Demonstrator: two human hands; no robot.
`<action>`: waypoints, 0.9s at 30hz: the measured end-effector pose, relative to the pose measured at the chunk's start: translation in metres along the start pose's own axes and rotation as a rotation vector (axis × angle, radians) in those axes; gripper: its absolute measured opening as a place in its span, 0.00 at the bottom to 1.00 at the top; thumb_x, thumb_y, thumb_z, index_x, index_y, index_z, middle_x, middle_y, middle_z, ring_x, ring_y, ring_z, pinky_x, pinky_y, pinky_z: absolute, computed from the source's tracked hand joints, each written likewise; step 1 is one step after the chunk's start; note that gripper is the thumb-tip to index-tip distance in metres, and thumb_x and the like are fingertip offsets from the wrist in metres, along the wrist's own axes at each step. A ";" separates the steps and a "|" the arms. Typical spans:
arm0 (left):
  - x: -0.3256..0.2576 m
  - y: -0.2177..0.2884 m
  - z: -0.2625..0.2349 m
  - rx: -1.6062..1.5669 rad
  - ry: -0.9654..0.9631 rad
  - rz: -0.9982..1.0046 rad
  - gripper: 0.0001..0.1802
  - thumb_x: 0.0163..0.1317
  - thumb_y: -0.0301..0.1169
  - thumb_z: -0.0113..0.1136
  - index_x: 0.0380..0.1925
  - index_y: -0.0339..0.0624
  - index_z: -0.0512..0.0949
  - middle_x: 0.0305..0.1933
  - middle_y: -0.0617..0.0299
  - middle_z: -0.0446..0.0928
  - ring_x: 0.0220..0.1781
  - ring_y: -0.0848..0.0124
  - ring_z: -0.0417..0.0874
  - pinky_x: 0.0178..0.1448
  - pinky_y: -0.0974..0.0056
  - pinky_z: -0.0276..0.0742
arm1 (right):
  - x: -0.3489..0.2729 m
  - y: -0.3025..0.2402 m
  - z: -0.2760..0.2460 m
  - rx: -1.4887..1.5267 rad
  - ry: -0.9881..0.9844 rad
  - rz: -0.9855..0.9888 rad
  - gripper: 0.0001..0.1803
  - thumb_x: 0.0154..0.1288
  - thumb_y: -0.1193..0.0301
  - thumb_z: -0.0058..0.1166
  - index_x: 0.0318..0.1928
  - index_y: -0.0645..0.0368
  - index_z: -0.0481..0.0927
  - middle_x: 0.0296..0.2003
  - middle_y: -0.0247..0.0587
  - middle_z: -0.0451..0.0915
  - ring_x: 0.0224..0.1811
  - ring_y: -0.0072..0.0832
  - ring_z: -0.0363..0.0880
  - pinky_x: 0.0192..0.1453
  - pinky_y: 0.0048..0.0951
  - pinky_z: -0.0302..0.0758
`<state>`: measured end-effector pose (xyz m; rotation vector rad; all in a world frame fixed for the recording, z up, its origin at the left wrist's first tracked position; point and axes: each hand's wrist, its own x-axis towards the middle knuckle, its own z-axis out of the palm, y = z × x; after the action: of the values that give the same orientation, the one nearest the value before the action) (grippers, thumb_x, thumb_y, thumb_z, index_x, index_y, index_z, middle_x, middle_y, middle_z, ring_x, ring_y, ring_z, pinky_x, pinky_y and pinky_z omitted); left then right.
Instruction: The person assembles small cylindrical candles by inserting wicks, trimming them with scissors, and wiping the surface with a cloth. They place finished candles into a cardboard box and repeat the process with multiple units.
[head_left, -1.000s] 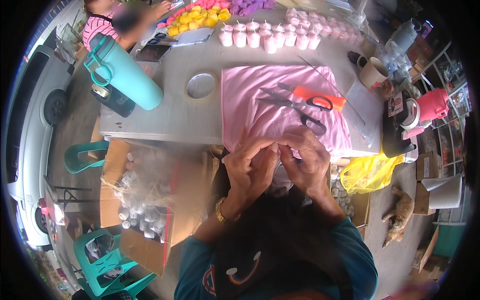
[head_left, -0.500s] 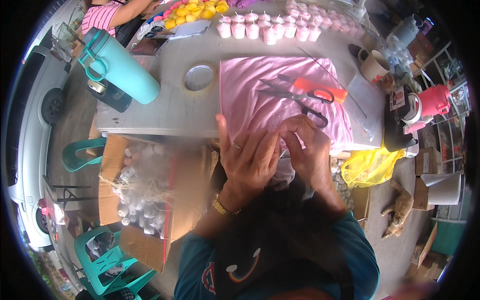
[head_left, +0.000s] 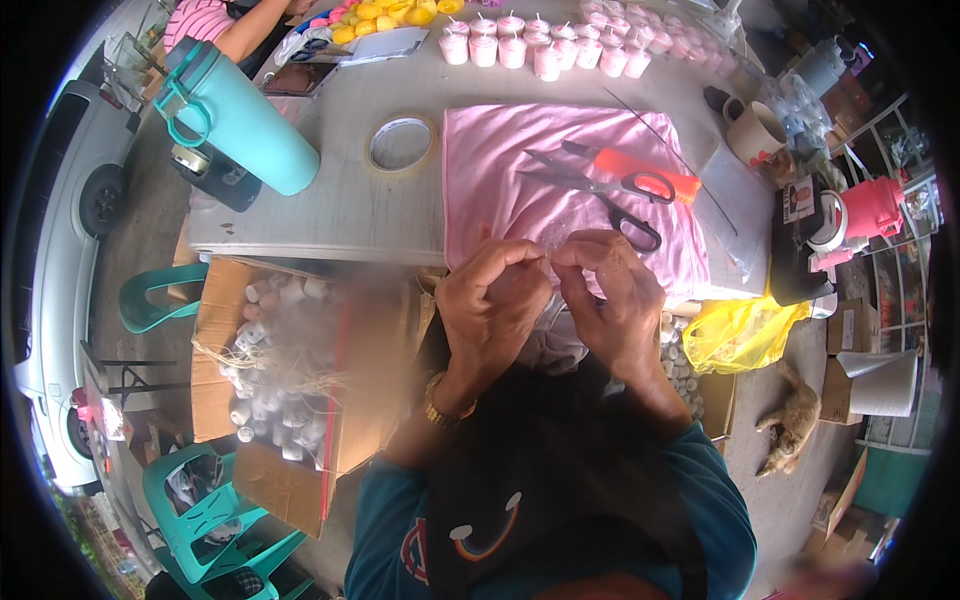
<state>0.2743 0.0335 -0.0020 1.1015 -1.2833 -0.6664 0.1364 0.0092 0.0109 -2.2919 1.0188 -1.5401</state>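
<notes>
Over the near edge of a pink cloth, my left hand and my right hand meet with thumbs and fingers pinched. Whatever lies between the fingertips is small, looks thin and see-through, and cannot be made out. A crumpled greyish-white cloth shows below and between my wrists. Just beyond my right hand, black-handled scissors lie on the pink cloth with blades spread. An orange, flat tool with a dark end lies partly beneath them.
On the table are a roll of tape, a teal tumbler, rows of pink candles in cups, a thin rod and a mug. Below stand a carton of white pieces and a yellow bag. A cat lies on the floor.
My left hand's spread fingers have curled into a pinch against the right hand's fingertips. My right hand has barely moved. The view has shifted slightly.
</notes>
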 end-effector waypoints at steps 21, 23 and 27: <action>0.004 0.008 -0.002 0.198 -0.047 0.226 0.07 0.54 0.18 0.66 0.34 0.33 0.82 0.31 0.59 0.82 0.33 0.72 0.82 0.42 0.69 0.76 | -0.002 0.004 -0.003 -0.137 0.040 -0.124 0.17 0.45 0.84 0.64 0.38 0.60 0.78 0.35 0.40 0.77 0.32 0.35 0.77 0.36 0.33 0.71; 0.003 0.009 -0.002 0.204 -0.054 0.217 0.06 0.54 0.19 0.67 0.33 0.33 0.82 0.31 0.59 0.82 0.34 0.72 0.82 0.43 0.69 0.76 | -0.003 0.004 -0.002 -0.147 0.048 -0.145 0.17 0.44 0.84 0.64 0.38 0.60 0.78 0.34 0.39 0.77 0.32 0.34 0.77 0.36 0.33 0.70; 0.001 0.009 -0.004 0.120 -0.069 0.192 0.05 0.54 0.20 0.66 0.33 0.35 0.83 0.32 0.59 0.83 0.34 0.69 0.83 0.53 0.62 0.69 | -0.003 0.004 -0.002 -0.127 0.053 -0.163 0.17 0.42 0.87 0.61 0.37 0.61 0.78 0.34 0.41 0.78 0.31 0.36 0.76 0.36 0.32 0.72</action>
<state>0.2765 0.0371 0.0065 1.0433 -1.4832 -0.4923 0.1326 0.0081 0.0073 -2.4887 0.9910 -1.6495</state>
